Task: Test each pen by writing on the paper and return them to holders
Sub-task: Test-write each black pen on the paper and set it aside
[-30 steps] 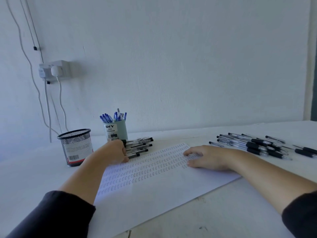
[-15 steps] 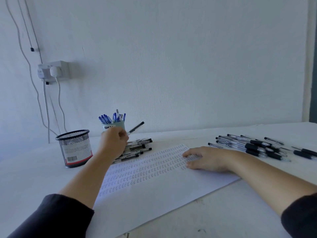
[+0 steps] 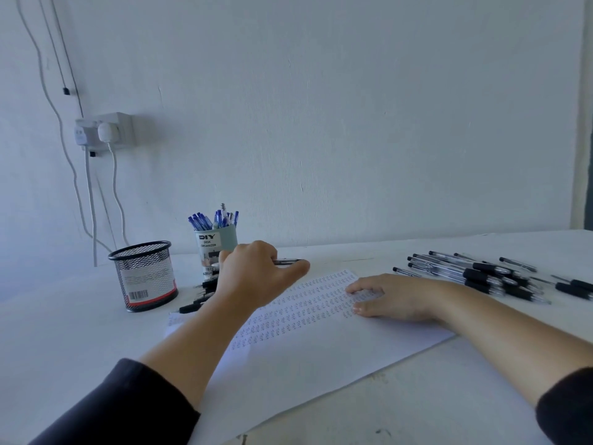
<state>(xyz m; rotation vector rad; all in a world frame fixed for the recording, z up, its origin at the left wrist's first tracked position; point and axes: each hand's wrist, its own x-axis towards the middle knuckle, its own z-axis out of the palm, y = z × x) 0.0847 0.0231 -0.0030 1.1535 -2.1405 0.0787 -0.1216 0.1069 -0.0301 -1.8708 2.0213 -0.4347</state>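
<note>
- White table [image 3: 80,342] against a plain white wall, pretty bare setup.
- Left hand [image 3: 256,277] grips a black-capped clear pen [image 3: 287,261] mid-frame, over the white sheet of paper [image 3: 321,358] covered in handwritten rows.
- Right hand [image 3: 394,297] lies flat on that sheet, fingers relaxed.
- Black mesh cup [image 3: 144,274] and pale blue holder of blue pens [image 3: 216,239] sit centre-left; loose black pens [image 3: 481,274] far right.

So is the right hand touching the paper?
Touching. The head view shows the right hand lying flat on the paper, fingers spread over the written rows, with no gap under the palm.
</note>
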